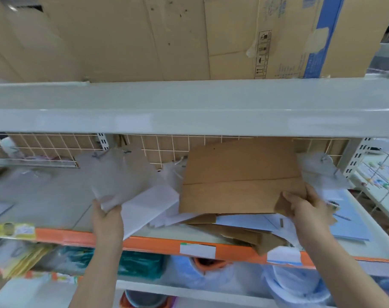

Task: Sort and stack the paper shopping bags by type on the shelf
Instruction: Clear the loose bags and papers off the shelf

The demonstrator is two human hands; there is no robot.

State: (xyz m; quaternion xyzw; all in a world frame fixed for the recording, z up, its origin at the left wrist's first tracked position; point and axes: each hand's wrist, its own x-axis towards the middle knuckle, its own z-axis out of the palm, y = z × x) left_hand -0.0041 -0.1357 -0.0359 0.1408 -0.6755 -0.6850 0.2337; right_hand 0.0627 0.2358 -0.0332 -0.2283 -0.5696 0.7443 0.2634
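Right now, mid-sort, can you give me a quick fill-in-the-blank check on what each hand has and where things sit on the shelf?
1. The right hand grips a flat ____ paper bag by its lower right corner.
2. The left hand holds a ____ paper bag.
3. The front edge of the shelf is coloured ____.
4. Behind the bags stands a wire ____.

Missing words: brown; white; orange; grid
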